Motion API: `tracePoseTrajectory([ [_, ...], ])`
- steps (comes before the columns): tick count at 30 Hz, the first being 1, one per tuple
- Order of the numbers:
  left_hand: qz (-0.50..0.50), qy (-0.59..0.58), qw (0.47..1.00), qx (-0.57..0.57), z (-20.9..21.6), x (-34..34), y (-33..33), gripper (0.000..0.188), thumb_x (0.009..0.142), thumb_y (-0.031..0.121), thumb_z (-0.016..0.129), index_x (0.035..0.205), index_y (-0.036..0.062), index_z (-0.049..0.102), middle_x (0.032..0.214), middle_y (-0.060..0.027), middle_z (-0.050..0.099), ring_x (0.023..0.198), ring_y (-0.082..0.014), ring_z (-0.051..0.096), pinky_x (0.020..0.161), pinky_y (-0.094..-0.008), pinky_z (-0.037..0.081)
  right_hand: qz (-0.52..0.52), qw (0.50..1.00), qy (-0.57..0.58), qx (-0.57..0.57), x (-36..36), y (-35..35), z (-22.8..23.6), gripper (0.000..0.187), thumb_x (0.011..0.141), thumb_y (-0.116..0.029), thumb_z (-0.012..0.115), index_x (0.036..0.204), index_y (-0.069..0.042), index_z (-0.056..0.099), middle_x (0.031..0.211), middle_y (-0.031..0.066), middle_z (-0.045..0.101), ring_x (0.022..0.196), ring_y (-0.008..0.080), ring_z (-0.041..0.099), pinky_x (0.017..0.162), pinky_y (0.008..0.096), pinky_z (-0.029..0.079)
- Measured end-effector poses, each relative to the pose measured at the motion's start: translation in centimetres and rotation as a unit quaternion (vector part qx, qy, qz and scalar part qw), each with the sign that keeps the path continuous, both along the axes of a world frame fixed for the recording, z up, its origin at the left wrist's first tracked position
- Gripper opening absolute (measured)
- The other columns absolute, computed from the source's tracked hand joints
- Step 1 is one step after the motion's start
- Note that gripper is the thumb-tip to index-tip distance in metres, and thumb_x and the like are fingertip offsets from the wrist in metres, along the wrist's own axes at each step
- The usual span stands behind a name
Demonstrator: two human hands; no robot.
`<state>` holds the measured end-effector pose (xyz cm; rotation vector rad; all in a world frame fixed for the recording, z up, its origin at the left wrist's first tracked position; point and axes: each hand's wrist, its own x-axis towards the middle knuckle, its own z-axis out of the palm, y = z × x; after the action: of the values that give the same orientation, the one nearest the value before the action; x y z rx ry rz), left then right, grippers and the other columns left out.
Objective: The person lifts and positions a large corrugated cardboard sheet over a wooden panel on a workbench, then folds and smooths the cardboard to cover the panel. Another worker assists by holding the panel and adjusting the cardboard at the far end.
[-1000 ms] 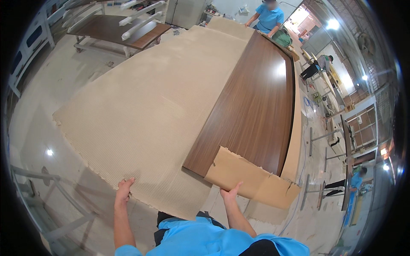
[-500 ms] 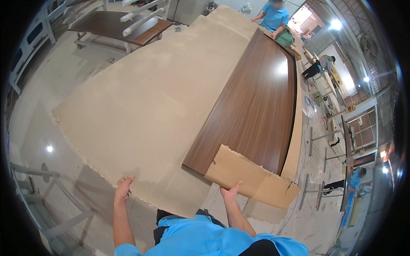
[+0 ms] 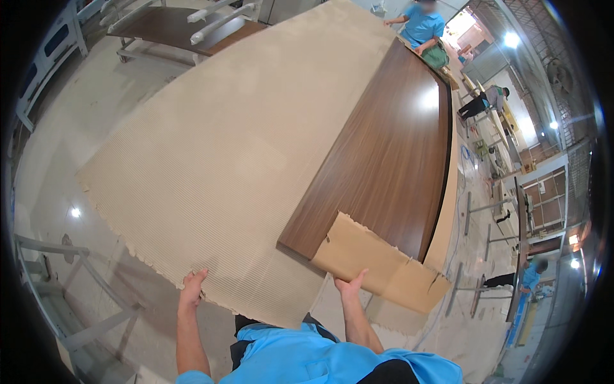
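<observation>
A big sheet of tan corrugated cardboard (image 3: 211, 160) spreads out at the left, its ragged near edge toward me. My left hand (image 3: 192, 287) pinches that edge, thumb on top and the fingers mostly hidden beneath. Beside the sheet lies a dark brown wood-grain panel (image 3: 377, 153) with a glossy top. Over the panel's near end is folded a torn brown cardboard flap (image 3: 377, 256). My right hand (image 3: 352, 287) holds the flap's near edge, thumb up on its face and fingers partly underneath. At the far end, a co-worker (image 3: 422, 29) in a blue shirt has hands near the panel and sheet.
Another brown panel (image 3: 173, 27) rests on a low stand at the back left. A grey metal frame (image 3: 83, 281) stands near my left side. More people, including one person bending (image 3: 484, 101), and metal supports (image 3: 469, 214) are along the right.
The corrugated sheet's near corner has slid right, closer to the panel's end. My left hand has moved slightly right with its edge. My right hand keeps its hold on the flap.
</observation>
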<state>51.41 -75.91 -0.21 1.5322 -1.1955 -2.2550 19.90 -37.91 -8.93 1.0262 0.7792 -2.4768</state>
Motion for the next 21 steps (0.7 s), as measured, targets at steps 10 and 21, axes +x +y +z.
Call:
tracePoseTrajectory([
  [10,0.014,-0.062,0.998,-0.024,1.2,-0.6,1.6,0.055,0.093,0.026,0.065,0.135,-0.0062,0.047,0.132,-0.0158,0.057,0.118,-0.0226,0.054,0.102,-0.0342,0.042,-0.006,1.000,-0.006,0.008,-0.3,0.1,-0.3,0.074,0.086,-0.076,0.048,0.139,-0.023,0.047,0.139,0.0045,0.052,0.125,0.0300,0.049,0.101,0.0523,0.044],
  [21,0.003,-0.001,0.999,-0.047,-1.1,0.7,3.5,0.053,0.095,0.032,0.065,0.130,-0.0061,0.054,0.128,-0.0127,0.060,0.116,-0.0189,0.054,0.102,-0.0315,0.040,-0.004,1.000,-0.011,0.027,0.0,-0.2,-0.5,0.076,0.086,-0.076,0.049,0.138,-0.021,0.047,0.138,0.0052,0.052,0.123,0.0297,0.050,0.102,0.0490,0.045],
])
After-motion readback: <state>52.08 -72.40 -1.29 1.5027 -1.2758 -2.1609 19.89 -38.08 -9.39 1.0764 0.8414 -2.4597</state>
